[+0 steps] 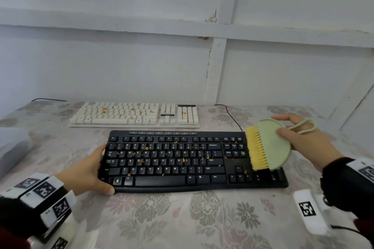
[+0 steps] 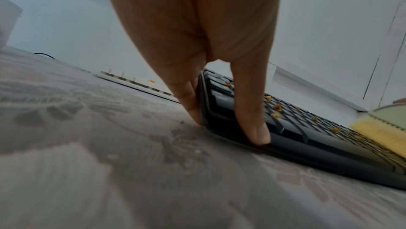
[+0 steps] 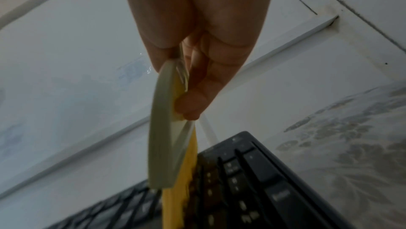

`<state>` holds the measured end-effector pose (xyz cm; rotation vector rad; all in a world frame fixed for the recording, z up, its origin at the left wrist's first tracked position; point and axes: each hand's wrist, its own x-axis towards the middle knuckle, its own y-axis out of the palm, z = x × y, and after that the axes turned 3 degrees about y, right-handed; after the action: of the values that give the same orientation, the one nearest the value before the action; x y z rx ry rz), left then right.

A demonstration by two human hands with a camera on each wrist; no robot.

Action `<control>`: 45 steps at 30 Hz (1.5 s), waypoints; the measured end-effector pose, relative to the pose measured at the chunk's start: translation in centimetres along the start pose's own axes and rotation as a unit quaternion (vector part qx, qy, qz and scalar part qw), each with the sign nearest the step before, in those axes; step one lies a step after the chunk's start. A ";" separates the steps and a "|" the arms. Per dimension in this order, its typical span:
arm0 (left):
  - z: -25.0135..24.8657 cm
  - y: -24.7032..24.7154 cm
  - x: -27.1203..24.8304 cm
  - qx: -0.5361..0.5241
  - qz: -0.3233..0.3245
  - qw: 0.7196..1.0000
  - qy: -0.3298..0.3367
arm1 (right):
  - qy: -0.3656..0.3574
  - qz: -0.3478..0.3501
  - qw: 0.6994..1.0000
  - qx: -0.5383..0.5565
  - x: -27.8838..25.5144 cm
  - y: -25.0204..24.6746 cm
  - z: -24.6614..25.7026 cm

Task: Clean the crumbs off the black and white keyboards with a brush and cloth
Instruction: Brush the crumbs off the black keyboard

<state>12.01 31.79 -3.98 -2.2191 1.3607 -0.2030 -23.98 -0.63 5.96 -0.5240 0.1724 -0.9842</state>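
fingers: right hand (image 1: 299, 137) pinches brush (image 1: 269, 143) | left hand (image 1: 89, 172) clasps black keyboard (image 1: 182, 159) end | numpad hidden by bristles

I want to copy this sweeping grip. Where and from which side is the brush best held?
Grip the brush by its flat green half-disc body, coming from the right, opposite the yellow bristles. The right hand pinches it so: thumb on one face, fingers on the other, leaving the bristles free over the black keyboard.

Black keyboard (image 1: 172, 159) with orange crumbs (image 1: 147, 148), white keyboard (image 1: 133, 115), green yellow-bristled brush (image 1: 269, 144), grey floral tablecloth (image 1: 182, 218)
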 end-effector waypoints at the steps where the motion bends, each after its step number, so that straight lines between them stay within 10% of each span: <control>1: -0.2 0.1 -0.1 0.002 0.001 1.000 -0.002 | 0.000 0.006 1.000 -0.015 -0.3 0.2 -0.3; 45: -0.4 -0.2 -0.7 -0.070 0.021 0.997 0.021 | 0.062 0.071 0.996 -0.008 -3.8 1.2 -0.1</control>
<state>11.67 32.30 -3.48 -2.3094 1.4834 -0.1450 -25.23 2.96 4.92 -0.4597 0.3249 -0.8771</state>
